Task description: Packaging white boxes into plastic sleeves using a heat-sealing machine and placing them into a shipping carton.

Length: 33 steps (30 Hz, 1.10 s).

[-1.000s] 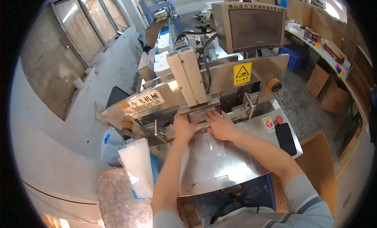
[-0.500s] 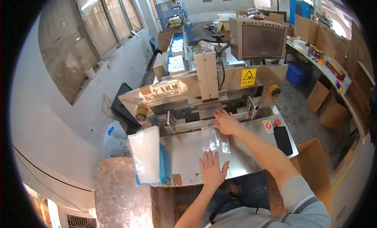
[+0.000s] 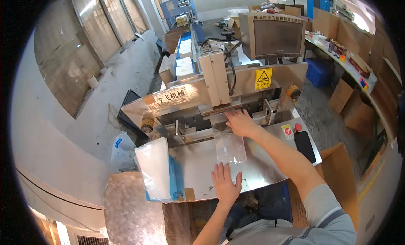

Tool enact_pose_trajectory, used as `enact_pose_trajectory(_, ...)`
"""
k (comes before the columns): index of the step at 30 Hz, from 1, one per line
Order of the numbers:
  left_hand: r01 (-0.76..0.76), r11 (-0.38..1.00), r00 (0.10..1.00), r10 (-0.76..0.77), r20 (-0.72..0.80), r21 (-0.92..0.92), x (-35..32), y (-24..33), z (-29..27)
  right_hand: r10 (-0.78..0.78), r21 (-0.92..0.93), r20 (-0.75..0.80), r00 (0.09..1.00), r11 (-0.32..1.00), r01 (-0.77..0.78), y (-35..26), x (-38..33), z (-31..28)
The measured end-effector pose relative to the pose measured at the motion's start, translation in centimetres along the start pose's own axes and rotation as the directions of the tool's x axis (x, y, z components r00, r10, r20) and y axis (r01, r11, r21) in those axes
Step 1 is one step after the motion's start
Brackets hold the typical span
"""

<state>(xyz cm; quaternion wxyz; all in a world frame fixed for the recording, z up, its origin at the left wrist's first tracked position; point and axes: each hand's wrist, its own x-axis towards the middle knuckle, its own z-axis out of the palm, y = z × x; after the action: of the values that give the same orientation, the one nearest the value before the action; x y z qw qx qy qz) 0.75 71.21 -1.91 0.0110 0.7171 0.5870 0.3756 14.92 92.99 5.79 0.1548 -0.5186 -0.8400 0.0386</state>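
A clear plastic bag (image 3: 230,149) lies flat on the machine's metal worktop, its far end running up to the bar at the machine's opening. My right hand (image 3: 242,123) rests over that far end, palm down, fingers stretched out. Just short of the bag's near edge, my left hand (image 3: 226,187) is laid on the metal with its fingers spread and nothing in it. At the worktop's left side stands a stack of whitish plastic bags (image 3: 152,167) against a blue holder (image 3: 176,177).
The machine's upright metal panel (image 3: 278,82) spans the far side, with a monitor (image 3: 276,38) behind it. A black phone (image 3: 304,146) and a red button (image 3: 298,127) are at the worktop's right. Below that corner is an open cardboard box (image 3: 337,177).
The view has shifted slightly. My right hand has edged a little to the left over the bag's far end, while my left hand stays almost in place.
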Motion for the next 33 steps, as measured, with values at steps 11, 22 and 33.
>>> enact_pose_trajectory(11,0.100,0.980,0.976,-0.130,-0.174,-0.174,-0.3,-0.6,0.0,0.016,-0.069,0.110,0.994,0.998,-0.009,1.7,2.1,0.1)
enact_pose_trajectory(22,0.116,0.966,0.975,-0.155,-0.161,-0.232,-0.5,-1.1,0.0,0.237,0.727,0.100,0.966,0.645,-0.234,1.0,-12.1,0.3)
enact_pose_trajectory(33,0.441,0.549,0.847,-0.517,0.126,-0.710,5.4,-2.0,0.8,0.368,0.946,0.132,0.920,0.230,-0.228,0.5,-14.8,3.9)
